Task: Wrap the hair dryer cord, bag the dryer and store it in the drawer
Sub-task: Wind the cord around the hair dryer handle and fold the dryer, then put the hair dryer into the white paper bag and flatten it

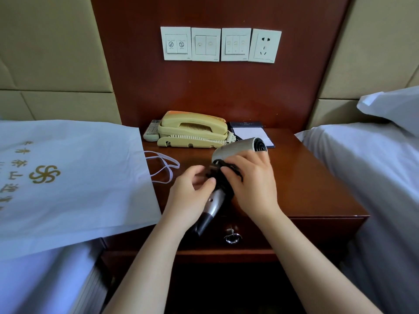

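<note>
A silver hair dryer (238, 148) is held over the wooden nightstand (317, 182), nozzle pointing far right, handle slanting down toward me. Its black cord (221, 177) is bunched in coils around the top of the handle. My right hand (251, 184) grips the dryer body and the coils. My left hand (190, 191) pinches the cord at the handle's left side. A white bag (74, 177) with gold print lies flat on the left bed, its string handles (163, 166) spilling onto the nightstand. The drawer (283, 234) below is closed, with a metal pull (232, 237).
A cream corded telephone (192, 130), a remote (152, 131) and a notepad (251, 132) sit at the back of the nightstand. White beds flank it left and right. Wall switches and a socket (265, 46) are on the wooden panel above.
</note>
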### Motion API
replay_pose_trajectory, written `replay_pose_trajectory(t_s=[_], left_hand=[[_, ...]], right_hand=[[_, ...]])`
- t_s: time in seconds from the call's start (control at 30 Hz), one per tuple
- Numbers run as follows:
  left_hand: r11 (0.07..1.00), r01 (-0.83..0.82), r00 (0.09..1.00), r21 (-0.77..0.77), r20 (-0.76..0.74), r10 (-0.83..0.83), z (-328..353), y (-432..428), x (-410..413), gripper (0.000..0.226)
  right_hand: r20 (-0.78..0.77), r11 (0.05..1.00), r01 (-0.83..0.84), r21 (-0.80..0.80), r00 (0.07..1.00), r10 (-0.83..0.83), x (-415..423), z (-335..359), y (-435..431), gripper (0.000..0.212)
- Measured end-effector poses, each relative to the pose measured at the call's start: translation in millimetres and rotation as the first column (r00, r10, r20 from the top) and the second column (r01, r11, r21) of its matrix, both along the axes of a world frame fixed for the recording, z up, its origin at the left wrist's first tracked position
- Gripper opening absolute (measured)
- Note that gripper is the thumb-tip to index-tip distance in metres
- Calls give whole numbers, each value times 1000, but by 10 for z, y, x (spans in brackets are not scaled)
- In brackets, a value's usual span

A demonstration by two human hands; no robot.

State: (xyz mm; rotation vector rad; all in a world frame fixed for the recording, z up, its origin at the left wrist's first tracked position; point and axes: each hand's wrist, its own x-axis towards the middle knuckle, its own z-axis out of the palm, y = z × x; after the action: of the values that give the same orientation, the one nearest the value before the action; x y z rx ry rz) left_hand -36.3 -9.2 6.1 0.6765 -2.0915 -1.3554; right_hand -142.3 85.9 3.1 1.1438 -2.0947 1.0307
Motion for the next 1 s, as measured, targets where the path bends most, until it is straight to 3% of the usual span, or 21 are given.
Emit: replay_pose_trajectory(t_s=[0.07,0.17,0.37,0.6,0.73,0.83,1.0], left_hand=[[997,77,993,-33,87,-74,-25,31,10,50],[991,64,982,-115,184,-42,-89,60,-58,68],[990,81,986,-111,151,-64,-104,152,-267,64],[983,178,979,-35,107,-174,-171,362,-610,56],[977,202,974,-66,118,-193,-193,447,-703,57],[978,181,978,-101,123,-168,-151,450,-660,51],[972,165,981,-164,129,-145,-39,478,-280,42]], right_hand=[[122,997,80,-23,990,-76,-96,-34,63,10],[312,996,46,-73,950,-21,-176,-104,139,4],[490,990,58,-125,872,11,-233,-87,230,11],[497,996,55,-75,868,-10,-468,-122,340,33],[523,998,39,-40,852,-12,-588,-169,392,43],[499,999,39,-38,866,-14,-555,-163,426,40],[314,991,44,-128,949,-2,-315,-47,485,15]])
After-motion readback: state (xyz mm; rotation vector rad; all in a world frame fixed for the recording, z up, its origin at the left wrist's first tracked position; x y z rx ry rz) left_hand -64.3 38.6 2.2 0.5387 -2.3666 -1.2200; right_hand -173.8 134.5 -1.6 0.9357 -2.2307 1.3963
